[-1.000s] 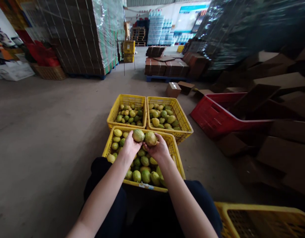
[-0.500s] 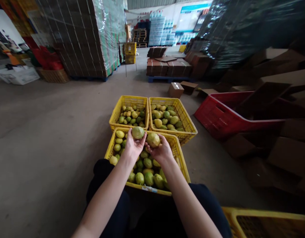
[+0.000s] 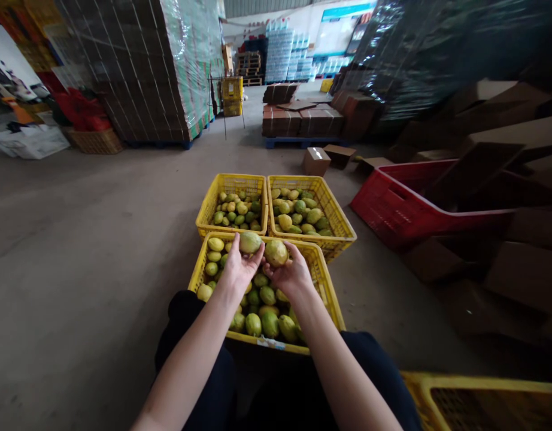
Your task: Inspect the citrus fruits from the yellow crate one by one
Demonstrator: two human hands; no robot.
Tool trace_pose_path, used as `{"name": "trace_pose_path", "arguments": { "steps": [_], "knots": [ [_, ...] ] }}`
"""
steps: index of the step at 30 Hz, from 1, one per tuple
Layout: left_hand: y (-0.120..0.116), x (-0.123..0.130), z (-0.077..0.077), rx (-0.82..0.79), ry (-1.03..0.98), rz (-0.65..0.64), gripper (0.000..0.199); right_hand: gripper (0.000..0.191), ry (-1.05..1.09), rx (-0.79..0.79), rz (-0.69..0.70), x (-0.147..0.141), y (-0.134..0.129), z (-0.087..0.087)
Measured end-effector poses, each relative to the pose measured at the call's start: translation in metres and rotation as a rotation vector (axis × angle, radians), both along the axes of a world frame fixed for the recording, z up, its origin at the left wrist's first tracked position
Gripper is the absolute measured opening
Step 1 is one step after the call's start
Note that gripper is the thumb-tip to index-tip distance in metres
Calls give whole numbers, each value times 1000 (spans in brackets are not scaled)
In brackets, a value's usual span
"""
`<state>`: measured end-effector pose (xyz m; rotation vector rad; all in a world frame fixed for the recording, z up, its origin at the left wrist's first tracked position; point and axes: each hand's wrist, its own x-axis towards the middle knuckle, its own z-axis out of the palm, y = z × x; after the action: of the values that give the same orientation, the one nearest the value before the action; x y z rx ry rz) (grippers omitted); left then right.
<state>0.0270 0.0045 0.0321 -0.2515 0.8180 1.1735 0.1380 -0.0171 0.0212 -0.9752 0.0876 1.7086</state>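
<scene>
My left hand point(image 3: 240, 266) is closed around a pale green oval fruit point(image 3: 250, 242), held up between thumb and fingers. Beside it, my right hand point(image 3: 290, 269) grips a rounder yellow-green fruit point(image 3: 276, 254) with small dark specks. Both hands hover above the near yellow crate point(image 3: 332, 299), which holds many loose green and yellow fruits point(image 3: 270, 325). The forearms hide part of that crate's contents. I cannot tell the kind of fruit for certain.
Directly beyond stand a left yellow crate point(image 3: 204, 206) and a right yellow crate point(image 3: 343, 224), both with fruit. A red crate point(image 3: 379, 206) with cardboard lies to the right. Another yellow crate point(image 3: 496, 383) is at lower right. Wrapped pallet stacks point(image 3: 132, 72) stand farther back.
The fruit in my left hand has turned and now lies more sideways. My right hand still holds its fruit in nearly the same place. The view has shifted slightly.
</scene>
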Motion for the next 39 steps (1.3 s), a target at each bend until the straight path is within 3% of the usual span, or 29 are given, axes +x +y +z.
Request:
{"name": "trace_pose_path", "arguments": {
  "steps": [5,10,15,19,31,39],
  "knots": [
    [-7,3,4,215,139,9,22,31,38,98,-152,4,-1,-2],
    [-13,2,14,451,138,19,30,42,-32,272,-221,5,-4,4],
    [-18,9,9,614,154,32,24,42,-278,512,-291,-4,-9,4],
    [-24,14,1,739,231,3,21,38,-521,560,-400,-10,-15,-3],
    [-21,11,-1,741,262,9,20,30,-935,773,-378,-5,-23,-1],
    [-20,8,-1,740,231,-13,22,30,-826,821,-358,-6,-22,-7]
  ]
}}
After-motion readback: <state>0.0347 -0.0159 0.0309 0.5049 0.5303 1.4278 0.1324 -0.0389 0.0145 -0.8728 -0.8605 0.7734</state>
